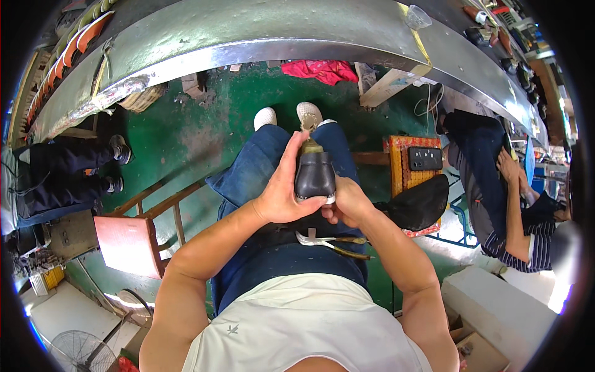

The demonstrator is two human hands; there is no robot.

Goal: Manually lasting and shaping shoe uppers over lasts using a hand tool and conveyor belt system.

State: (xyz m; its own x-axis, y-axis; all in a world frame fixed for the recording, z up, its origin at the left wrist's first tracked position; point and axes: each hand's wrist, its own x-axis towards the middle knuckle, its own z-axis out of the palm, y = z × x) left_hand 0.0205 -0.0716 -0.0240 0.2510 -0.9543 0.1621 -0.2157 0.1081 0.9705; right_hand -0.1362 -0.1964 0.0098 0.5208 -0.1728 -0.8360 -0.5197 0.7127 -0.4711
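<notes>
While I sat with my knees apart, I held the dark leather shoe (315, 175) upright over my lap, toe pointing away toward twelve o'clock. My left hand (286, 193) was wrapped around its nine o'clock side, fingers stretched up along the upper and thumb curled under the pale sole edge. My right hand (348, 203) closed on the heel end from four o'clock, though how tightly its fingers were folded I could not tell, since the shoe hid them. The shoe seemed to sit on a brownish form (310, 146) that showed at its far end, so I judged it stiff and fairly solid, not floppy. The smooth leather looked a bit slick and easy to scuff; the sole rim and heel seemed the safest places to grip. A pair of pincers (331, 242) lay across my lap at six o'clock, just below my hands. A padded stool (418, 199) stood near at three o'clock.
</notes>
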